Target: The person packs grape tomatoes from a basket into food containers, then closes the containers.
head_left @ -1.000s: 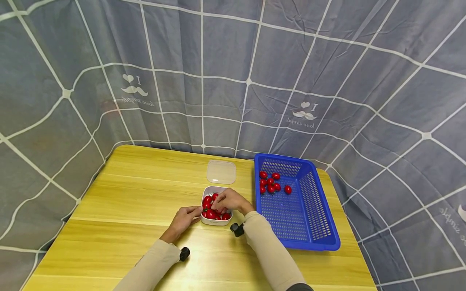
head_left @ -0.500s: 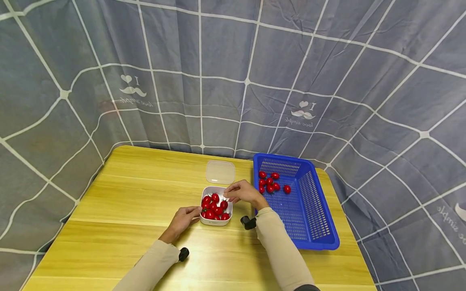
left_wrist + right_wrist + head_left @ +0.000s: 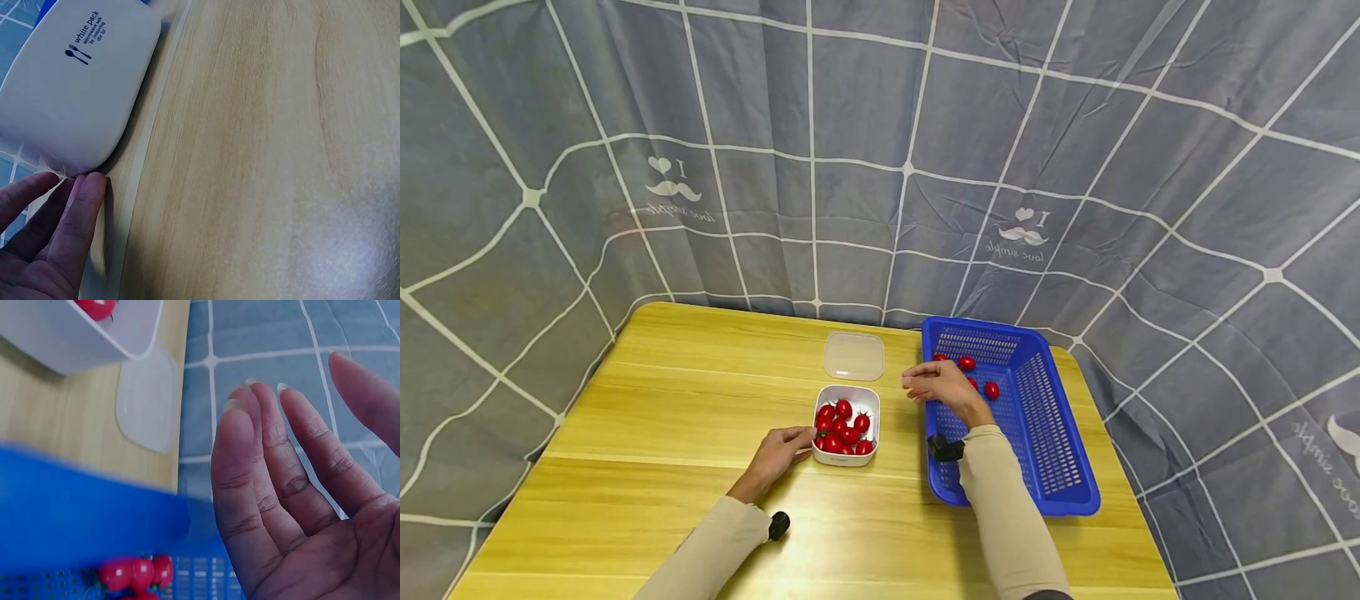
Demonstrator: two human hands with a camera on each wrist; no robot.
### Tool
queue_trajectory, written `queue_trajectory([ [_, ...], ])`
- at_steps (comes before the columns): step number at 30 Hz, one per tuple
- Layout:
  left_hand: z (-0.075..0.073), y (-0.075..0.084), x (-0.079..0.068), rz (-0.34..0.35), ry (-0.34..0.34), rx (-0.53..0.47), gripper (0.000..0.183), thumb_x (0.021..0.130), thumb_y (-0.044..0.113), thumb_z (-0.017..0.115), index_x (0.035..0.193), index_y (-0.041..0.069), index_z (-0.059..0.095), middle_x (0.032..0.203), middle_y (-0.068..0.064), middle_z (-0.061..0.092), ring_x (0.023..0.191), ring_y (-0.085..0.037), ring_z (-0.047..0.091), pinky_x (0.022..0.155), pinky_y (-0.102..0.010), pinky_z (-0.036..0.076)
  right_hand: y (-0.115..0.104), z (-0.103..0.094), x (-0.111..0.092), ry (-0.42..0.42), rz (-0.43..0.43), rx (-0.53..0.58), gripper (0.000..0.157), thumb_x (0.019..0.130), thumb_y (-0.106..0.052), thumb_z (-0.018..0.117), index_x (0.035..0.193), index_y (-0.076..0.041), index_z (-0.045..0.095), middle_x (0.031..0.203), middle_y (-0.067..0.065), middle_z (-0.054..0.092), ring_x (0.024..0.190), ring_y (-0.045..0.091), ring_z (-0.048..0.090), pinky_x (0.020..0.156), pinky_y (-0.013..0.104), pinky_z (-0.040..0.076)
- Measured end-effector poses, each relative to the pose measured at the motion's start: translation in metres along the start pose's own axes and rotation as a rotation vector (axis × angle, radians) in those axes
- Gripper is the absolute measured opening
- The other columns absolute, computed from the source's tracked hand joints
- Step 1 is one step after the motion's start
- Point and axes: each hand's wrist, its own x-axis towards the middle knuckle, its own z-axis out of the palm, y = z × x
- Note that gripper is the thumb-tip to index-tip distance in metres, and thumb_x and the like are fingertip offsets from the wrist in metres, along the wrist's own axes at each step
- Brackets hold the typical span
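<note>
A white square container (image 3: 876, 417) holding several red cherry tomatoes (image 3: 850, 434) stands in the middle of the table. My left hand (image 3: 778, 452) rests against its left side. In the left wrist view the fingertips (image 3: 94, 181) touch the outside of the container (image 3: 81, 94), near its lower corner. My right hand (image 3: 943, 387) hovers over the left rim of a blue plastic basket (image 3: 1067, 433), holding nothing. Its fingers (image 3: 234, 481) are loosely bent and apart in the right wrist view. More tomatoes (image 3: 992, 390) lie in the basket, some hidden behind that hand.
A translucent lid (image 3: 854, 356) lies flat behind the container. The basket takes up the right side of the wooden table (image 3: 700, 400). A grey curtain (image 3: 857, 200) with white lines hangs along the table's back and sides.
My right hand has left the container and moved right to the basket's left rim; the tomatoes it covered now show. My left hand has stayed at the container.
</note>
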Motion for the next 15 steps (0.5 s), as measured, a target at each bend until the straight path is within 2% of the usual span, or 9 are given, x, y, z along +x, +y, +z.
queue_trajectory([
  [2, 0.0, 0.001, 0.0, -0.001, 0.003, 0.002, 0.042, 0.1, 0.016, 0.054, 0.126, -0.017, 0.053, 0.13, -0.029, 0.053, 0.114, -0.032, 0.058, 0.097, -0.039, 0.052, 0.003, -0.007, -0.001, 0.011, -0.033, 0.038, 0.035, 0.087, -0.013, 0.071, 0.11, 0.013, 0.063, 0.094, 0.016, 0.07, 0.084, 0.033, 0.068, 0.079, 0.043, 0.06],
  [3, 0.001, 0.002, -0.001, 0.0, 0.004, 0.002, 0.042, 0.1, 0.016, 0.054, 0.126, -0.017, 0.053, 0.13, -0.029, 0.054, 0.113, -0.032, 0.058, 0.096, -0.039, 0.052, 0.015, -0.014, 0.006, -0.003, -0.072, 0.079, 0.034, 0.086, -0.015, 0.073, 0.107, 0.01, 0.066, 0.092, 0.013, 0.07, 0.081, 0.029, 0.069, 0.076, 0.04, 0.061],
  [7, 0.001, 0.003, -0.001, 0.008, 0.003, 0.005, 0.042, 0.1, 0.017, 0.054, 0.126, -0.017, 0.053, 0.129, -0.029, 0.054, 0.113, -0.032, 0.059, 0.096, -0.039, 0.052, 0.022, -0.026, 0.004, 0.025, -0.122, 0.146, 0.035, 0.086, -0.013, 0.073, 0.108, 0.013, 0.065, 0.087, 0.011, 0.07, 0.071, 0.018, 0.067, 0.068, 0.03, 0.061],
  [9, 0.001, 0.002, -0.001, 0.01, 0.004, 0.003, 0.042, 0.1, 0.016, 0.054, 0.125, -0.017, 0.053, 0.129, -0.029, 0.054, 0.113, -0.032, 0.059, 0.096, -0.04, 0.052, 0.026, -0.03, 0.005, 0.062, -0.107, 0.168, 0.035, 0.087, -0.008, 0.069, 0.11, 0.017, 0.061, 0.085, 0.009, 0.069, 0.07, 0.016, 0.067, 0.067, 0.029, 0.061],
  [10, 0.001, 0.002, 0.0, 0.009, 0.005, 0.002, 0.042, 0.1, 0.016, 0.054, 0.125, -0.017, 0.053, 0.129, -0.029, 0.054, 0.112, -0.032, 0.059, 0.096, -0.04, 0.052, 0.017, -0.028, -0.003, 0.103, -0.069, 0.162, 0.036, 0.089, -0.004, 0.066, 0.113, 0.021, 0.057, 0.084, 0.01, 0.069, 0.07, 0.016, 0.067, 0.069, 0.03, 0.061],
  [15, 0.001, 0.001, 0.0, 0.013, 0.006, 0.001, 0.042, 0.1, 0.016, 0.055, 0.125, -0.018, 0.053, 0.129, -0.03, 0.054, 0.112, -0.033, 0.059, 0.096, -0.043, 0.051, 0.026, -0.038, -0.001, 0.204, 0.003, 0.219, 0.035, 0.093, 0.003, 0.059, 0.12, 0.023, 0.051, 0.085, 0.008, 0.07, 0.069, 0.015, 0.067, 0.07, 0.031, 0.061],
])
